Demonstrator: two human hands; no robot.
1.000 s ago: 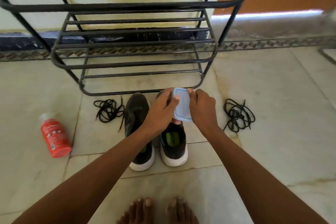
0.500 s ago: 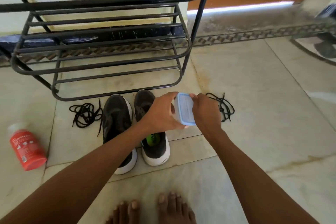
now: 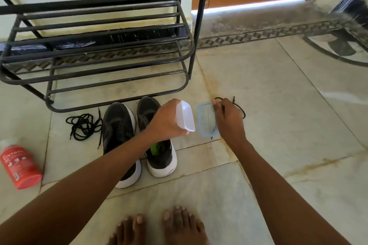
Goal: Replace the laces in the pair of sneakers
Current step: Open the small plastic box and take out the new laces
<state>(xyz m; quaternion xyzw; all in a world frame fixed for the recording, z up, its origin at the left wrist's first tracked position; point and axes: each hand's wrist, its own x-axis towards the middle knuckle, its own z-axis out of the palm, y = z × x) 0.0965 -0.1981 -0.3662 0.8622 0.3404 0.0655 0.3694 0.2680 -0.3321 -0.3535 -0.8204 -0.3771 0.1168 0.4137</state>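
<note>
Fingers touching lace; sneakers left.

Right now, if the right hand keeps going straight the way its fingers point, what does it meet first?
Probably the black lace lying on the floor just beyond the right hand, which holds the blue-rimmed lid. Height above the floor is unclear, so it might pass over.

Container: now apart from its lid, held alone in the left hand.
Lid: off, gripped by the right hand, just beside the container.
Right-side laces: now mostly hidden behind the right hand.
</note>
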